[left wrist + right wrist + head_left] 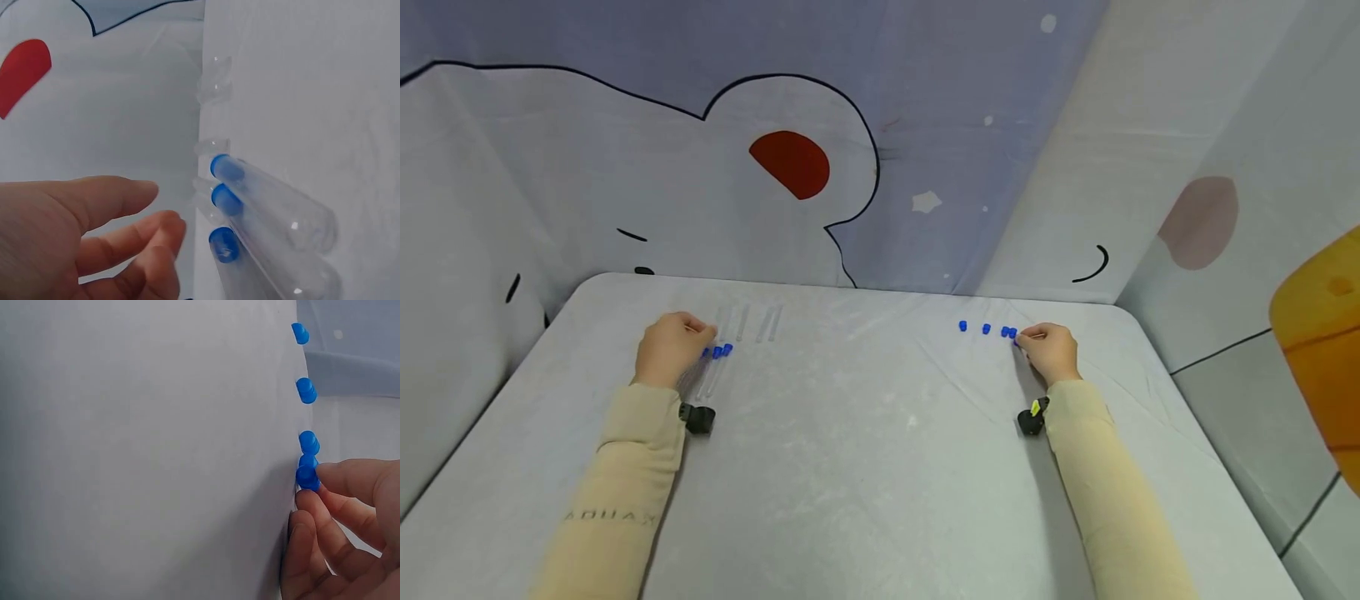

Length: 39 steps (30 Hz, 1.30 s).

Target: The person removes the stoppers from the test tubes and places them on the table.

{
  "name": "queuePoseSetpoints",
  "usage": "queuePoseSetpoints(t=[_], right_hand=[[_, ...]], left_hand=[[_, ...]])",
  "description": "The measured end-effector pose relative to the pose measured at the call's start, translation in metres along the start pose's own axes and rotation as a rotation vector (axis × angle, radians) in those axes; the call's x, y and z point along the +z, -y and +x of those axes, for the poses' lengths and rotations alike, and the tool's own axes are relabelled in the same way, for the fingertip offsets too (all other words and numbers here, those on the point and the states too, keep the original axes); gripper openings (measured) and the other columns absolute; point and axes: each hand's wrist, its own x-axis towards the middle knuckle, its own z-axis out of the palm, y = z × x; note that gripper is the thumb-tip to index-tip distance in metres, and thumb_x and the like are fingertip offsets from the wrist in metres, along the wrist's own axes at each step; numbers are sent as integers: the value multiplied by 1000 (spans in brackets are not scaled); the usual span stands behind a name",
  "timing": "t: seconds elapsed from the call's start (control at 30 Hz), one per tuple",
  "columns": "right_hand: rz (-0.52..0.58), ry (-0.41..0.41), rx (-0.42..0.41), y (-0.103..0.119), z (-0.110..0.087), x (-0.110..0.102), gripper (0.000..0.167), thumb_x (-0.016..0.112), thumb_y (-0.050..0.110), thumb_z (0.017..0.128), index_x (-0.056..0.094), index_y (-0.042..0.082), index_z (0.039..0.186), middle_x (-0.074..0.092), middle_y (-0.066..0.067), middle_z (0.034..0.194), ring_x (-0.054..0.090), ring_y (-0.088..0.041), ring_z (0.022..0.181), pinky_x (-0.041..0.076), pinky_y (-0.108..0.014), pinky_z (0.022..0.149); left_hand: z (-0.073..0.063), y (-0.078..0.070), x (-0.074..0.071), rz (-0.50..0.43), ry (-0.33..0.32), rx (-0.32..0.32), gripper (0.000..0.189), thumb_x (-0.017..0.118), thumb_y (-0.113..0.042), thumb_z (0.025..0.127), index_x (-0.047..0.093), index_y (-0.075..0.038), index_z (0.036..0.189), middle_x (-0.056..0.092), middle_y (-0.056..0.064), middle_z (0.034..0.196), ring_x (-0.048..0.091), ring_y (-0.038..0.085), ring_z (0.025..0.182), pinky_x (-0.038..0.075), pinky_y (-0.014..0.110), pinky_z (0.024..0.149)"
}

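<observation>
My left hand [673, 348] is over the left part of the table, beside several clear tubes with blue caps [226, 199]. Nothing shows between its thumb and fingers in the left wrist view. Just beyond it lie several clear tubes without caps [775, 323], faint against the white cloth. Across the table my right hand [1049, 350] pinches a small blue cap [306, 477] between thumb and fingertip. That cap overlaps another one in the right wrist view. More loose blue caps [987, 329] lie in a row to the left of the right hand.
A white cloth covers the table [880, 450]. Its far edge meets a printed curtain [940, 150]. On the right hangs another cloth with an orange and yellow shape [1322, 350]. Each wrist carries a small black camera [700, 418].
</observation>
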Motion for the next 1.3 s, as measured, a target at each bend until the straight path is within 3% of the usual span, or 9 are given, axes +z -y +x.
queuePoseSetpoints(t=[0.3,0.53,0.8,0.97,1.3], right_hand=[[114,-22,22,-1,-4,-4,27,62,18,100,70,-3,115,70,-14,98,59,-8,66,51,-19,58],[265,-76,22,0,-14,-6,29,53,14,103,68,-6,119,69,-21,104,59,-4,61,51,-17,55],[158,-141,-115,21,-38,8,25,55,13,100,73,0,112,69,-13,95,60,-14,75,46,-22,62],[218,-117,-186,41,-54,23,24,55,11,99,74,1,111,73,-15,97,66,-19,82,49,-22,65],[337,-41,-294,79,-84,48,21,56,7,97,73,0,108,73,-16,93,64,-19,78,53,-20,66]], left_hand=[[-16,-14,1,64,92,53,31,62,-24,99,67,5,108,69,20,96,59,28,75,46,39,63],[-23,-17,4,109,104,72,22,69,-21,94,67,0,96,67,19,93,58,30,74,45,40,62],[-28,-18,7,139,112,90,19,72,-20,90,63,-3,89,66,16,86,58,31,73,44,40,61],[-32,-19,11,165,111,68,22,75,-18,90,59,-4,85,63,14,82,57,31,70,43,40,58],[-36,-20,16,166,86,71,21,73,-15,90,59,0,86,64,17,80,59,33,70,47,45,60]])
